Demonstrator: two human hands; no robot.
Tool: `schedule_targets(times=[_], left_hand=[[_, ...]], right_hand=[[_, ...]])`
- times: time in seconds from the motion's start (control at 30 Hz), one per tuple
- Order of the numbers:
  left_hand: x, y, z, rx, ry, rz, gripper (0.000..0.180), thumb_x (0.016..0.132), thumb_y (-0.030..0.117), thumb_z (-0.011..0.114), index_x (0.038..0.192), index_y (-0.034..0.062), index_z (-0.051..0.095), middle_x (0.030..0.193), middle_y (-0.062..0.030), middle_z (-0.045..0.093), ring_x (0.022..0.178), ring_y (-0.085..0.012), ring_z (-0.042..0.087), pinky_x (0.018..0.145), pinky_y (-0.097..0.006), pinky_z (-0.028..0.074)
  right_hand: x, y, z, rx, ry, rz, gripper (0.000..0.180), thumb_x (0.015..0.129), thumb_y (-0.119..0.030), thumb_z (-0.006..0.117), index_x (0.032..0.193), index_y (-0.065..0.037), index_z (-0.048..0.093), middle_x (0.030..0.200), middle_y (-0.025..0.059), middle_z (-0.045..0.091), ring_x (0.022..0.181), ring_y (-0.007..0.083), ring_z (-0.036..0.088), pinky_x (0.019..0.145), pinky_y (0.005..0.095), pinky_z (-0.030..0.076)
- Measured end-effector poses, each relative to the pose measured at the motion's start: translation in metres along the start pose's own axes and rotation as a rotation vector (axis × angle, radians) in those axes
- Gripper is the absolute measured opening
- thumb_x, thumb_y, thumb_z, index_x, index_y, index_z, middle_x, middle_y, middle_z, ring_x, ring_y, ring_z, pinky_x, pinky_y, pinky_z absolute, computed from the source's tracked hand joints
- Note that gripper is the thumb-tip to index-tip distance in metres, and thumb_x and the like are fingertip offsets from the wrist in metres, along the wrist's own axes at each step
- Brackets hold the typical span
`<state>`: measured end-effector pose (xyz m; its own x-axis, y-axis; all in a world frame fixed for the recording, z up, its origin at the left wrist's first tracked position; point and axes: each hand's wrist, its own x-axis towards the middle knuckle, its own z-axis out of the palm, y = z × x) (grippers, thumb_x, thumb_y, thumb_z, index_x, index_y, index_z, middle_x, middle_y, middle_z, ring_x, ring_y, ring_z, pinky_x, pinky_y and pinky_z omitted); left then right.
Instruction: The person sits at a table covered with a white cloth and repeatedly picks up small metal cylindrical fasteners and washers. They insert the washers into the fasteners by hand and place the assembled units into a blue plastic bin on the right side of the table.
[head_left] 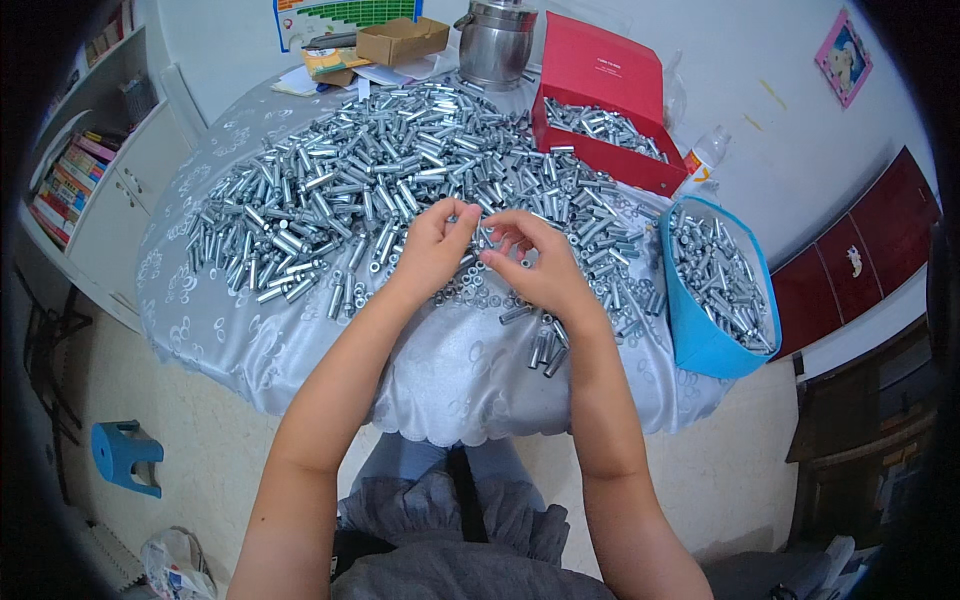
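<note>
My left hand [440,245] and my right hand [535,262] meet over the near side of a big pile of silver metal sleeves [370,165]. The left thumb and fingers are pinched together; what they hold is hidden. On the right, the fingers are curled, with thumb and index finger brought toward a small shiny metal piece [483,238] between the hands. That piece is too small to name for certain. Small metal nuts or rings [470,292] lie on the cloth just below my hands. Several loose sleeves [547,345] lie by my right wrist.
A blue fabric bin [700,325] full of metal bolts stands at the right table edge. Behind the pile are an open red box [610,165] holding more metal parts, a steel pot [497,45] and a cardboard box [402,42]. A blue stool [126,457] stands on the floor.
</note>
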<state>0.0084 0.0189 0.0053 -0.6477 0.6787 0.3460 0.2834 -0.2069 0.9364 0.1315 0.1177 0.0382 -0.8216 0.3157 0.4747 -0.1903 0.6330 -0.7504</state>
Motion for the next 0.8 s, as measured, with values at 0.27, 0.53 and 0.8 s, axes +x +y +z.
schedule_targets(times=[0.27, 0.53, 0.8], left_hand=[[0.000, -0.003, 0.000, -0.008, -0.013, -0.026, 0.024, 0.087, 0.025, 0.051, 0.077, 0.0036, 0.055, 0.053, 0.0071, 0.040, 0.047, -0.0003, 0.031, 0.041, -0.020, 0.024], [0.002, -0.005, -0.001, -0.005, -0.004, -0.033, 0.025, 0.087, 0.025, 0.050, 0.076, 0.0032, 0.054, 0.053, 0.0059, 0.041, 0.048, -0.0011, 0.033, 0.041, -0.021, 0.025], [0.002, -0.008, -0.001, -0.020, 0.002, -0.047, 0.026, 0.087, 0.025, 0.051, 0.074, 0.0036, 0.053, 0.054, 0.0060, 0.040, 0.049, -0.0012, 0.032, 0.042, -0.021, 0.025]], right_hand=[[-0.002, 0.001, -0.002, -0.039, -0.083, 0.049, 0.026, 0.071, -0.010, 0.066, 0.095, -0.005, 0.059, 0.082, 0.0043, 0.056, 0.065, 0.0119, 0.051, 0.059, 0.0238, 0.042], [0.000, 0.002, -0.001, -0.082, -0.048, -0.058, 0.026, 0.072, -0.011, 0.067, 0.095, -0.005, 0.059, 0.081, 0.0050, 0.055, 0.062, 0.0118, 0.049, 0.058, 0.0244, 0.042], [0.001, -0.002, -0.001, -0.046, -0.007, 0.081, 0.025, 0.071, -0.018, 0.068, 0.091, -0.005, 0.061, 0.079, 0.0057, 0.055, 0.058, 0.0128, 0.048, 0.057, 0.0250, 0.042]])
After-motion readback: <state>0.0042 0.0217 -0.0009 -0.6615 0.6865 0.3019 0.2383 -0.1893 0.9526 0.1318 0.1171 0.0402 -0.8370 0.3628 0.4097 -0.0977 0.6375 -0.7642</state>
